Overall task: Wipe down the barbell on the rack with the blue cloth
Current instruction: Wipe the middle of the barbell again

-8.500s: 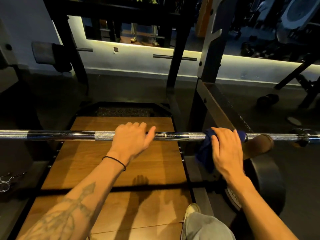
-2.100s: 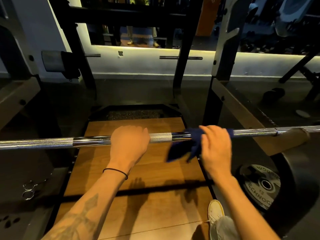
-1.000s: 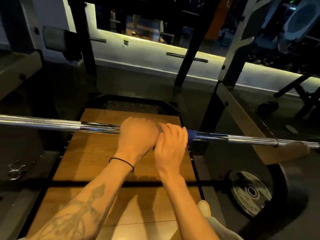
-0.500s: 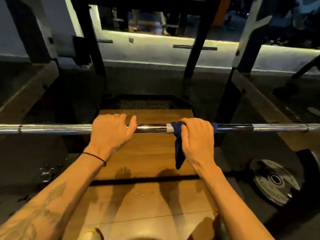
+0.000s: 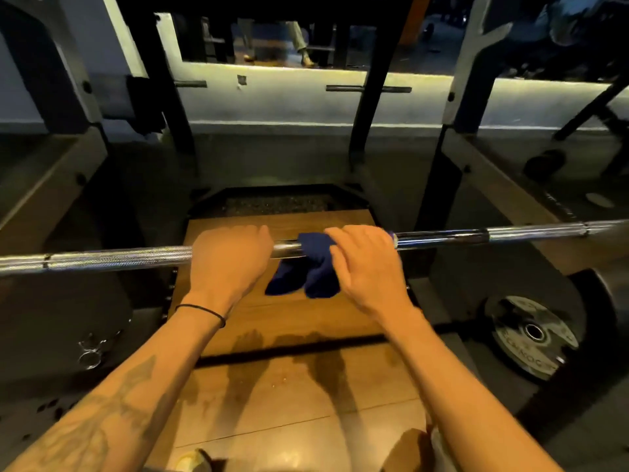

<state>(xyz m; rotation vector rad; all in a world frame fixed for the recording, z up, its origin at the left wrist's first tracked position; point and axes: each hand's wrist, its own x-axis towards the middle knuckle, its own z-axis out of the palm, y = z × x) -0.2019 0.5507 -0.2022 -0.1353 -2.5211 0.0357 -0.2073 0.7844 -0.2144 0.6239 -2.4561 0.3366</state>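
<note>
A chrome barbell [image 5: 112, 260] runs across the view at waist height, resting on the rack. My left hand [image 5: 228, 260] grips the bar from above near its middle. Just to its right, my right hand [image 5: 366, 264] presses the dark blue cloth [image 5: 313, 267] around the bar. The cloth wraps the bar and its loose ends hang below, between my two hands. A short shiny stretch of bar shows between the hands.
Black rack uprights [image 5: 371, 97] stand behind the bar. A wooden platform [image 5: 289, 386] lies below. A black weight plate [image 5: 531, 335] lies on the floor at the right, and a metal collar clip [image 5: 90, 352] at the left. A lit white wall ledge [image 5: 289, 97] runs along the back.
My right hand slid the cloth right along the bar away from my left hand, then stayed close beside it. The cloth's hanging ends have spread. My left thumb has closed onto the bar.
</note>
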